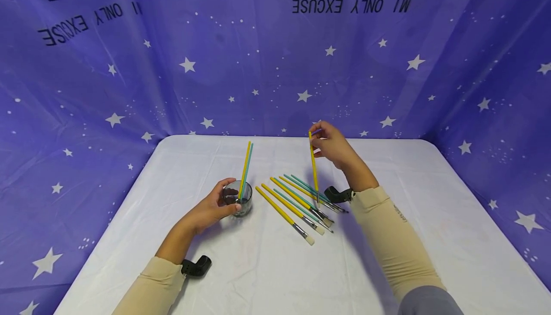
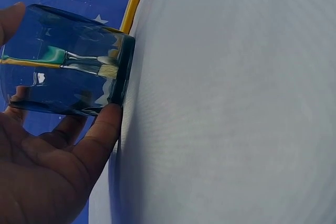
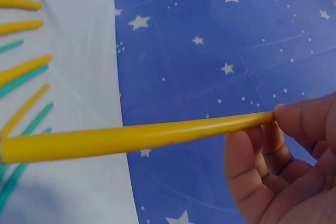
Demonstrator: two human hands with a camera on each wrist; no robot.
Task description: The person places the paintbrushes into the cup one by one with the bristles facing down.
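- The left hand (image 1: pixel 211 212) is grasping a glass (image 1: pixel 245 211), thumb and fingers curling round it; two brushes (image 1: pixel 246 162) are leaning inside, rising above that hand — a careless knock could tip it.
- Loose brushes (image 1: pixel 277 207) are lying fanned out on the table (image 1: pixel 258 276), between the hands; a low sweep might scatter them.
- A yellow brush (image 1: pixel 314 167) is hanging, bristles down, below the right hand (image 1: pixel 330 145), which is pinching its handle end — so slight a hold could let it swing, snagging brushes beneath; whether they're touching, I cannot tell.
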